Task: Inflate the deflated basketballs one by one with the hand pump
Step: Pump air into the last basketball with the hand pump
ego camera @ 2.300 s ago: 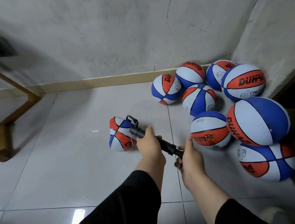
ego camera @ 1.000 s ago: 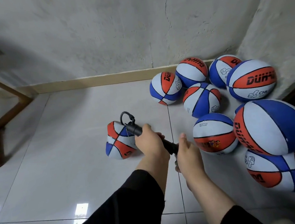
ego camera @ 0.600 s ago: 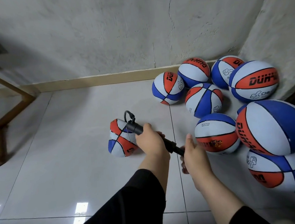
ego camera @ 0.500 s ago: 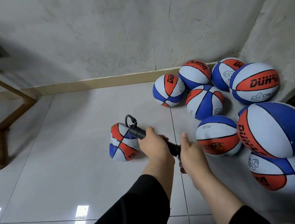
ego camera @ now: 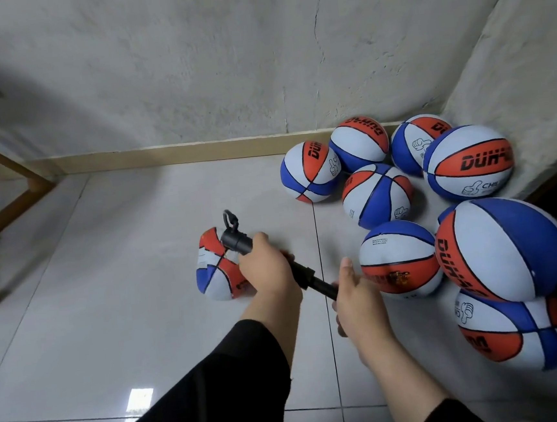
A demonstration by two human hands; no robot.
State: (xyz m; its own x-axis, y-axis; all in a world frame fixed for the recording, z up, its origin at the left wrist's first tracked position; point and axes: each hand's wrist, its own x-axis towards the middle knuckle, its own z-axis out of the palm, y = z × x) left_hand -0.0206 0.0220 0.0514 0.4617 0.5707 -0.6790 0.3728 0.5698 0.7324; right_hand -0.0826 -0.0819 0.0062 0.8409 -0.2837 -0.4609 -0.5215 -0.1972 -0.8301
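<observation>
Our left hand [ego camera: 269,270] grips the hand pump [ego camera: 239,244] barrel beside the deflated basketball [ego camera: 216,271]; our right hand [ego camera: 357,300] grasps its handle.

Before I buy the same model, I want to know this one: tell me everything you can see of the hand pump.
The hand pump is black, probably plastic: a thick barrel, a narrower collar, then a thin rod drawn partly out. It lies slanted, low over the tiled floor. A short black hose loops from its far end toward the crumpled deflated basketball; the needle joint is hidden. The left hand grips the barrel and the right hand holds the handle end, which its palm hides.
</observation>
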